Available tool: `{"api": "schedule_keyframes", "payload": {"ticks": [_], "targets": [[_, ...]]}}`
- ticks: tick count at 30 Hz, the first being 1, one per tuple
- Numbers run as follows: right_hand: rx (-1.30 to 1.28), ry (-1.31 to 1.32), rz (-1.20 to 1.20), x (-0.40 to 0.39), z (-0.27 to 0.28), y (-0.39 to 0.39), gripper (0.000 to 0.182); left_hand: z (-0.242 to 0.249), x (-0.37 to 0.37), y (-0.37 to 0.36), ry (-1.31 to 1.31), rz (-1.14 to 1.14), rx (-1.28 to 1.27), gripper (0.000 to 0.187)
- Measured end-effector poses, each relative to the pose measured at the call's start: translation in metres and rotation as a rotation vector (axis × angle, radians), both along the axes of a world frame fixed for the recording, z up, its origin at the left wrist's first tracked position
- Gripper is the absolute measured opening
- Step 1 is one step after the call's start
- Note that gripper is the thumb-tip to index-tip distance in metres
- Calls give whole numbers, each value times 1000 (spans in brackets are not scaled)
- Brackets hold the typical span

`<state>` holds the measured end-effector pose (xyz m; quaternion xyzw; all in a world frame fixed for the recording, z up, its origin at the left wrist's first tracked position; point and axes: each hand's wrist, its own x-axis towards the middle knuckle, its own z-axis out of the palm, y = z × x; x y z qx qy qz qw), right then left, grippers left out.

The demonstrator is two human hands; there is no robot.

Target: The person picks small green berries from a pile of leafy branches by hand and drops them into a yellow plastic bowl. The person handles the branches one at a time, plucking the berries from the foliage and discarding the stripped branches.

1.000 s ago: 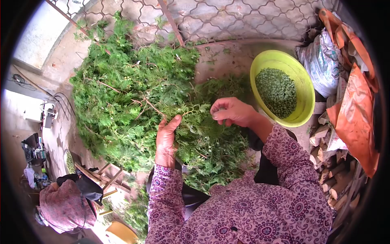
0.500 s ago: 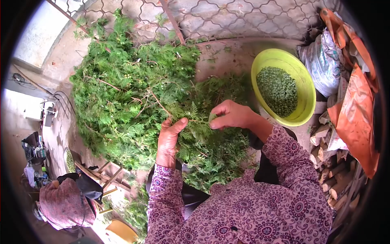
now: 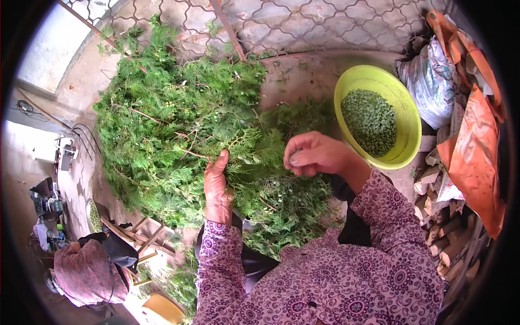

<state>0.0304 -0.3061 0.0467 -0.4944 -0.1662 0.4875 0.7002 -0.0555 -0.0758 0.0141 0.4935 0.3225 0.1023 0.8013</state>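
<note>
My left hand (image 3: 218, 189) is closed on a leafy evergreen sprig (image 3: 241, 144), thumb on top, over the near side of a broad heap of cut evergreen branches (image 3: 146, 162). To its right and apart from the sprig, my right hand (image 3: 320, 155) hovers with its fingers curled in and thumb pressed against them. Whatever lies inside those fingers is hidden. Beyond my right hand, a yellow-green basin (image 3: 410, 103) holds many small green cones or berries (image 3: 370, 120).
Wire mesh (image 3: 319, 27) borders the far side. At right are a white woven sack (image 3: 429, 81), an orange sheet (image 3: 471, 162) and stacked firewood (image 3: 452, 244). Another person (image 3: 86, 271) sits at lower left near a wooden stool (image 3: 149, 233) and a yellow container (image 3: 162, 310).
My right hand has drawn away from the sprig, slightly to the right, with its fingers curled. My left hand has shifted a little left, and the sprig now points up.
</note>
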Motion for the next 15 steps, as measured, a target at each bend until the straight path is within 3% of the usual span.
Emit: {"api": "schedule_keyframes", "payload": {"ticks": [5, 9, 11, 15], "targets": [[-138, -184, 81, -5, -3, 11, 20, -7, 5, -3, -53, 31, -210, 49], [-205, -244, 40, -10, -21, 22, 28, -8, 7, -8, -123, 3, -279, 37], [-291, -873, -190, -13, -35, 29, 36, -11, 9, -8, -122, -21, -317, 30], [-392, -801, -208, -13, -30, 36, 40, -10, 11, -16, -96, -7, -332, 23]]}}
